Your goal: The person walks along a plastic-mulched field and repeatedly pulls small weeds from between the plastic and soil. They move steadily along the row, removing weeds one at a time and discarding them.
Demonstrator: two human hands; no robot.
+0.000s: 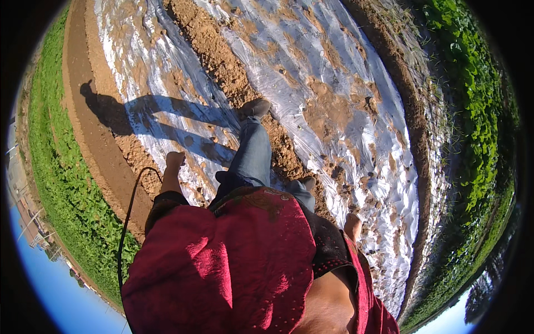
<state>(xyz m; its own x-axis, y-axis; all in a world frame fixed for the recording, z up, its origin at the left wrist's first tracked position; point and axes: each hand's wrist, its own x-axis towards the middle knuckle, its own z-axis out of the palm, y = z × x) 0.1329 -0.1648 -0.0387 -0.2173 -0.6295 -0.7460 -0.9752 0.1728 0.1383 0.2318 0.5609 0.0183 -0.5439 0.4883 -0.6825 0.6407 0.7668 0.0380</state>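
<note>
My left hand point(176, 159) hangs at my left side over silvery plastic mulch film point(137, 79). Its fingers look loosely curled, and I cannot make out anything in them. On the other side, a small part of my right hand or wrist point(353, 226) shows past the dark cuff and red garment, above the right film-covered bed point(388, 204); its fingers are hidden. My legs in blue jeans point(252, 152) straddle the soil furrow point(225, 71), one shoe point(255, 108) well ahead of the other point(308, 183).
Soil clods lie on the film, which has several small holes. Leafy green crop rows grow on the left point(62, 167) and right point(471, 125). A dirt path point(89, 137) runs along the left. A thin black cable point(130, 208) loops beside my left arm. My shadow point(146, 112) falls leftward.
</note>
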